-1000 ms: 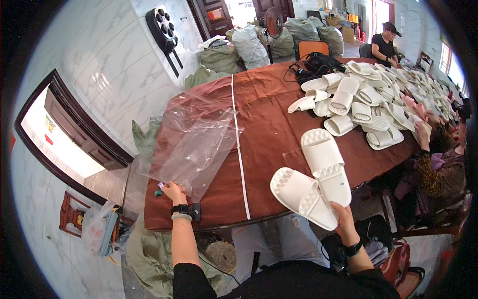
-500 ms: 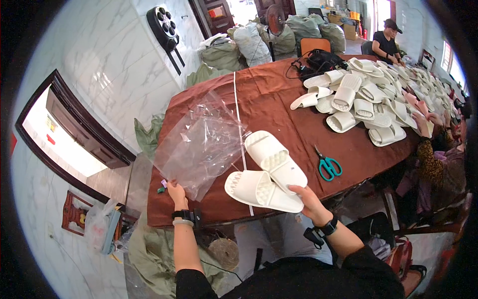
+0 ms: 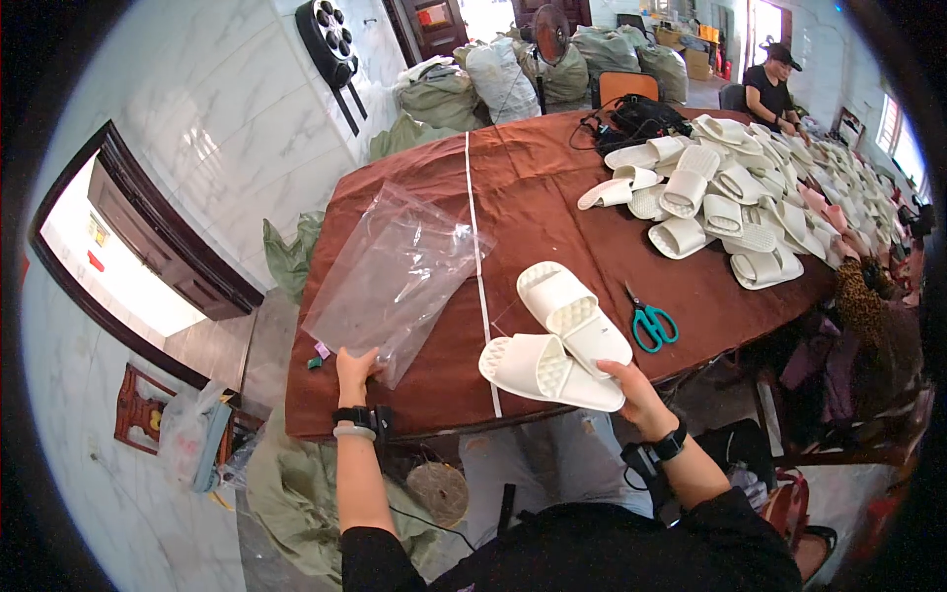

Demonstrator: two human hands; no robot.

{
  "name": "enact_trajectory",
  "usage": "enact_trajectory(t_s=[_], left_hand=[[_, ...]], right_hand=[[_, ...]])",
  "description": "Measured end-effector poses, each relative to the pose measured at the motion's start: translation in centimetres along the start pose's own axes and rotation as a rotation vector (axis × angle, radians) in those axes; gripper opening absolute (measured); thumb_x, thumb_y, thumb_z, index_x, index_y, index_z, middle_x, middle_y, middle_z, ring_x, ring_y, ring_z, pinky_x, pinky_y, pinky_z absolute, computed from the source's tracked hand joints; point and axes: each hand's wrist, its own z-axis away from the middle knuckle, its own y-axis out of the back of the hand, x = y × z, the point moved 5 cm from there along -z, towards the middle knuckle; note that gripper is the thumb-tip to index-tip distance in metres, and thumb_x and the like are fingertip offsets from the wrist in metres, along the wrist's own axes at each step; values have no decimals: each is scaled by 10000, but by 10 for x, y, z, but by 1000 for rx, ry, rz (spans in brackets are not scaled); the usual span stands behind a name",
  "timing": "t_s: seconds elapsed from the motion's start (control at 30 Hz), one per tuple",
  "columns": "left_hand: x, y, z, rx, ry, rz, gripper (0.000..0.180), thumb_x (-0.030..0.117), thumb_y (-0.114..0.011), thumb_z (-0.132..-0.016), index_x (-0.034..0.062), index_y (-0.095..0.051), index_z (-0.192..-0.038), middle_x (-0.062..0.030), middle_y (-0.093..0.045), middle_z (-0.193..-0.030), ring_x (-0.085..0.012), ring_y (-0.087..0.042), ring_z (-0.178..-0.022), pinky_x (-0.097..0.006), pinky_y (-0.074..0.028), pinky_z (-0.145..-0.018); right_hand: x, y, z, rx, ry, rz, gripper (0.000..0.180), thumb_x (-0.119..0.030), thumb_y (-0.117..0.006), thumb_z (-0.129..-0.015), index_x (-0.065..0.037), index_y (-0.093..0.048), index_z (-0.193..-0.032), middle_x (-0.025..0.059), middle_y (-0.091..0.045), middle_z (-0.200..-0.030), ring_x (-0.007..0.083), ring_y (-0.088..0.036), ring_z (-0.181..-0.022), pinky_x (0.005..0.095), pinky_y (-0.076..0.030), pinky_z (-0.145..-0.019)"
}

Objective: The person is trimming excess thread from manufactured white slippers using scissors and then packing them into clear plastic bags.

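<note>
My right hand (image 3: 636, 397) is closed on the heel ends of a pair of cream slide slippers (image 3: 523, 367), held over the near edge of the brown-covered table. One slipper lies partly across the other, their toes pointing left and away from me. At the table's left side, my left hand (image 3: 356, 373) grips the near edge of a large clear plastic bag (image 3: 390, 266), which lies fairly flat on the cloth. Teal-handled scissors (image 3: 651, 324) rest to the right of the slippers. Two small items, one pink and one green (image 3: 315, 363), sit by my left hand.
A big heap of cream slippers (image 3: 730, 187) covers the table's right side, with a black bag (image 3: 641, 118) behind it. A co-worker (image 3: 771, 89) sits at the far right; another person's patterned sleeve (image 3: 863, 296) shows nearer. Stuffed sacks (image 3: 503, 79) and a fan (image 3: 549, 39) stand beyond the table.
The slippers in my right hand have shifted to the right, apart from the bag. The bag has settled flatter on the table, with my left hand still at its near edge.
</note>
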Motion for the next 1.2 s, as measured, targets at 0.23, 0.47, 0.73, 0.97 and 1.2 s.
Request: enact_trajectory(t_s=[0.23, 0.47, 0.73, 0.97, 1.2], left_hand=[[47, -4, 34, 434, -501, -1121, 828, 238, -805, -659, -68, -345, -1276, -339, -376, -1263, -424, -499, -1109, -499, -470, -848], [83, -88, 108, -321, -746, -584, 676, 262, -772, -708, 18, -474, -1263, -195, -441, -1308, -335, -410, -1218, -433, -331, -1006], [33, -154, 167, -778, -160, -63, 363, 72, -643, -853, -22, -505, -1176, -51, -623, -889, -85, -558, -806, -220, -448, -714], [-1, -148, 188, -528, -10, 166, 190, 81, -541, -914, -36, -582, -1058, -53, -603, -788, -89, -555, -592, -229, -455, -498], [-12, -149, 207, -452, 1, 108, 128, 63, -583, -888, -9, -562, -991, -67, -585, -807, -111, -572, -656, -233, -476, -514]], right_hand=[[-24, 8, 3, -9, 8, 116, 453, -99, -578, -856, 34, -443, -1267, 140, -583, -1168, 226, -620, -997, 335, -523, -836], [-53, 5, -7, -130, -80, 256, 456, -81, -616, -807, 32, -492, -1231, 139, -609, -1131, 226, -625, -979, 348, -516, -850], [-74, -1, -53, -238, -255, 441, 412, -135, -594, -801, 35, -531, -1171, 127, -640, -1062, 195, -647, -923, 322, -517, -836], [-112, 5, -80, -108, 55, 55, 322, -259, -499, -944, 9, -530, -1121, 131, -592, -1100, 222, -604, -959, 346, -513, -839], [-109, 24, 10, 343, 836, 1921, 289, -176, -644, -784, -75, -539, -1033, 131, -541, -949, 335, -548, -901, 416, -486, -742]])
